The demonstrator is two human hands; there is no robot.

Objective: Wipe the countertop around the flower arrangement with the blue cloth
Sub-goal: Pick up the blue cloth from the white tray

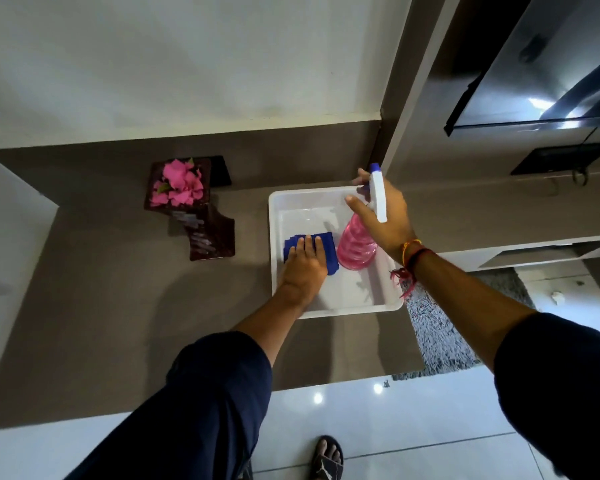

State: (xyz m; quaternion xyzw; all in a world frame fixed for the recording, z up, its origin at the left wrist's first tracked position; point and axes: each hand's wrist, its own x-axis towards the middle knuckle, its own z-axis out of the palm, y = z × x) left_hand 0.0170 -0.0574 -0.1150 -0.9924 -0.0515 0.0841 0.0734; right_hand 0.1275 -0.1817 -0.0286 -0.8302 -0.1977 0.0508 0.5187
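Dim, wide-angle warp, glare on floor (378,388)

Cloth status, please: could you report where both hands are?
Left hand flat on cloth in tray. Right hand at bottle. Countertop unwiped.

The countertop (101,289) looks matt and smooth. My tray (329,195) is glossy white plastic, the blue cloth (329,252) soft fabric, the spray bottle (355,251) clear pink plastic.

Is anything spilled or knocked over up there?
No, nothing stands out. The flower arrangement stands on the countertop, the blue cloth lies in the white tray under the left hand, and the spray bottle is upright.
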